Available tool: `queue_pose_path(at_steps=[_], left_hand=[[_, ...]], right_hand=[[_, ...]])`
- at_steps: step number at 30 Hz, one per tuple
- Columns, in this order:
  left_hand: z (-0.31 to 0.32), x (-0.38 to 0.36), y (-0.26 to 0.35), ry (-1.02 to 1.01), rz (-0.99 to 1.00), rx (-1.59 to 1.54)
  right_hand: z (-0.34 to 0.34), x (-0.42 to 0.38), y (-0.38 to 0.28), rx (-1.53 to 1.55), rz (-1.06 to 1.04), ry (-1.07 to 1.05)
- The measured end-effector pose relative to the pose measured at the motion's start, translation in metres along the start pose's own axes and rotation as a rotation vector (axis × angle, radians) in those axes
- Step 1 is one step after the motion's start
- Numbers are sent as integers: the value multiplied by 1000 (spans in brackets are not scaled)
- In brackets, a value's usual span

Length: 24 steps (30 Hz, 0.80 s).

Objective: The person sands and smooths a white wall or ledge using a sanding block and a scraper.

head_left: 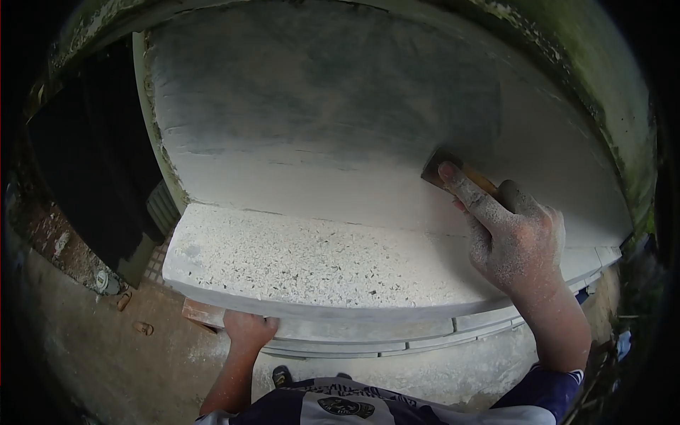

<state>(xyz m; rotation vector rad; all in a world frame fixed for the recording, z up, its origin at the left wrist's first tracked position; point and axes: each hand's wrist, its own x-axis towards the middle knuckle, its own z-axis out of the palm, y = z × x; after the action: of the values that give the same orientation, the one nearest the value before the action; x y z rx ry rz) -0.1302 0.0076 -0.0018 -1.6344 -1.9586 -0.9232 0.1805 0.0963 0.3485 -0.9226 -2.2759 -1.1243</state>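
My right hand, coated in pale dust, is closed around the wooden handle of a scraper. One finger is stretched along the tool, towards its dark flat blade. The blade is against a wall, which is pale with grey-green patches. Below the wall juts a speckled white ledge with dark chips on its top. My left hand is low, just under the ledge's front edge, beside a reddish block. Its fingers are mostly hidden, so its grip cannot be made out.
A dark opening or panel stands to the left of the wall. White dusty boards or steps lie below the ledge. Sandals and a small round can are on the ground at left. A mossy concrete edge curves along the right.
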Motion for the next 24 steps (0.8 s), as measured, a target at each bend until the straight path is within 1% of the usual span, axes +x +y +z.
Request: queue_pose_path(at_steps=[2,4,7,8,10,13,14,16,19,22,24], left_hand=[[3,1,2,-20,-11,13],[1,-3,1,-45,-27,43],[3,0,2,74,-2,7],[4,0,1,45,-26,28],[3,-2,1,-21,-53,68],[7,-7,-1,-47,-69,39],[9,-5,1,-11,-56,25],[7,-5,-1,49,-31,4],[2,-3,2,-30,-73,54],[4,-2,3,-13,-88,60],[1,-4,2,-80,-97,13]], right_hand=[[-4,2,0,-13,-9,-23],[-5,-4,6,22,34,-25],[-8,-8,11,21,47,-28],[-8,-7,11,10,53,-29],[-1,8,5,53,-10,11],[-6,12,-3,38,-53,6],[-8,15,-3,20,-72,4],[-8,10,2,43,-32,13],[-10,3,10,20,-4,17],[-12,14,9,-14,-13,19],[-14,9,9,-49,-26,-3]])
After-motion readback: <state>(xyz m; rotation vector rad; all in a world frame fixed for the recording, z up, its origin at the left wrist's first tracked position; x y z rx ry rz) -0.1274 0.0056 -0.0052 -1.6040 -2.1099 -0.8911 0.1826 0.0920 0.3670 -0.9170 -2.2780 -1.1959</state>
